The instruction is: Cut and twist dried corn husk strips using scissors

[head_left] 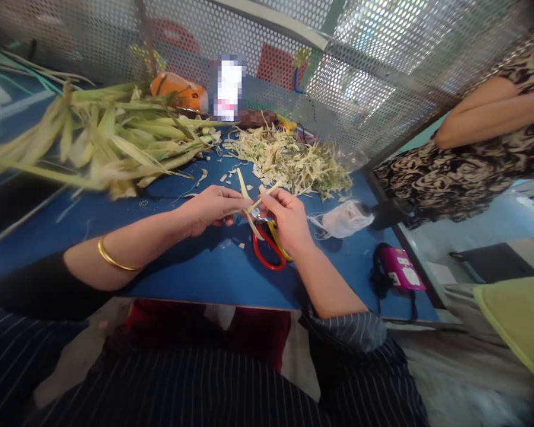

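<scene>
Near the middle of the frame, the left hand [213, 210] and right hand [287, 216] met fingertip to fingertip, each pinching pale strips of husk. One strip [242, 182] ran steeply, from upper left to lower right, through the gap between the hands; a second strip [272, 190] crossed it at a flatter slant, rising toward the right. The crossing sat at the left hand's fingertips, with the right hand's just beside it. Scissors [257, 250] showed directly below, nearer the right hand, handles toward the bottom of the frame; whether that hand also gripped them could not be told. A heap of husks [129, 133] filled the upper left, and shredded scraps [293, 161] lay just above the hands, toward the right.
</scene>
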`<state>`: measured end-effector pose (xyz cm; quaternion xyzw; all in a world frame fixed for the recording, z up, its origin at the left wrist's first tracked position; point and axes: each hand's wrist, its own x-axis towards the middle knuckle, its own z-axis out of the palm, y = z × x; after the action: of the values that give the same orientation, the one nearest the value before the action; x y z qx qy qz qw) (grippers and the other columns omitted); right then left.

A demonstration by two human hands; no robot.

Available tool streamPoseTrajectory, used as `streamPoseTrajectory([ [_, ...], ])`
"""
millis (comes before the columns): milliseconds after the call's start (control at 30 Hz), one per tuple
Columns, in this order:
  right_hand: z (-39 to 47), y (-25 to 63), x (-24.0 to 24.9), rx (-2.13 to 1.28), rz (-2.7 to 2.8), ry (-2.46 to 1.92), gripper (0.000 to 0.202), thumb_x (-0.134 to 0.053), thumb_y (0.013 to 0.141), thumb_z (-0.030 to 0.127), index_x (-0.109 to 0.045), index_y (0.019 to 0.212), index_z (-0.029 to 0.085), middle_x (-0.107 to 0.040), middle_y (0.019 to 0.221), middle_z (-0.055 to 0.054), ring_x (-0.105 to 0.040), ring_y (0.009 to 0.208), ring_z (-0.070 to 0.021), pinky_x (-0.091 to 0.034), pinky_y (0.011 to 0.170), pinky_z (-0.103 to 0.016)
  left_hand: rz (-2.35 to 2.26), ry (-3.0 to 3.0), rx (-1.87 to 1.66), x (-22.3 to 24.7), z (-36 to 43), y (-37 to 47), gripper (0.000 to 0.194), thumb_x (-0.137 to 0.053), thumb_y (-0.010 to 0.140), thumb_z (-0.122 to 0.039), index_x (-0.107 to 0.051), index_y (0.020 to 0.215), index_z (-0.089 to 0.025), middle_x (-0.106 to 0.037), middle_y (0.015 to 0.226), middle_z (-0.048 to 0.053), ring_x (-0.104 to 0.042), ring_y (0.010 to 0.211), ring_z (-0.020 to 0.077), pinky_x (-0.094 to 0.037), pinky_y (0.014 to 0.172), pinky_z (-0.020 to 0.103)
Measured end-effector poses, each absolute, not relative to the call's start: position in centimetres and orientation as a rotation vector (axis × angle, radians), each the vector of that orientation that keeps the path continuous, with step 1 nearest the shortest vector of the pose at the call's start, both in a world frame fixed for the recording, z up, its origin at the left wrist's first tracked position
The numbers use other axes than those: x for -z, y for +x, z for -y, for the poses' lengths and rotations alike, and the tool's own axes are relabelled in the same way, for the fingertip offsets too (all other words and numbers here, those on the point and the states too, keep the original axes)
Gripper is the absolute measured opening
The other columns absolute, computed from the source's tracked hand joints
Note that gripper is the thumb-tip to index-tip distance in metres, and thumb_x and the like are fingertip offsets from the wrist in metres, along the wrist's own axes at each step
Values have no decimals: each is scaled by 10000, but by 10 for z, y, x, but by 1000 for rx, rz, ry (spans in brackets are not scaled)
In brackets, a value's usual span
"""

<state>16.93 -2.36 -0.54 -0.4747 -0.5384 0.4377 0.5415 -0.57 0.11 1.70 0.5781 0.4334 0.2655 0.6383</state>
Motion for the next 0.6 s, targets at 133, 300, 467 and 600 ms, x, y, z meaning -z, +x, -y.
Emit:
streamPoseTrajectory([
  [133, 25, 164, 8, -1076, 1227, -1074, 200, -633, 802, 337, -576, 689, 181, -581, 631, 35, -531, 540, -87, -455, 560, -239, -949, 1303, -604, -13, 1, -2, 325, -715, 692, -452, -723, 795, -144, -645, 725, 48, -425, 455, 49, -189, 381, 189],
  [300, 24, 161, 11, -1028, 1120, -1141, 194, -656, 766, 326, -564, 671, 184, -554, 566, 51, -483, 476, -72, -405, 499, -222, -1011, 1265, -666, -10, 2, 2, 313, -751, 652, -430, -702, 707, -125, -627, 653, 38, -420, 449, 51, -230, 393, 190],
  [467, 21, 170, 11, -825, 1247, -1274, 138, -649, 763, 316, -595, 778, 190, -605, 679, 20, -556, 599, -113, -462, 611, -268, -1037, 1353, -642, -13, 4, 1, 264, -741, 660, -393, -726, 719, -137, -595, 575, 14, -420, 444, 63, -250, 408, 204],
  [600, 23, 179, 0, -325, 1588, -1331, 151, -644, 795, 332, -659, 880, 208, -664, 924, -37, -597, 896, -164, -448, 838, -322, -1060, 1480, -588, -18, 10, 1, 234, -703, 701, -372, -734, 702, -139, -578, 541, 3, -419, 431, 64, -257, 410, 203],
])
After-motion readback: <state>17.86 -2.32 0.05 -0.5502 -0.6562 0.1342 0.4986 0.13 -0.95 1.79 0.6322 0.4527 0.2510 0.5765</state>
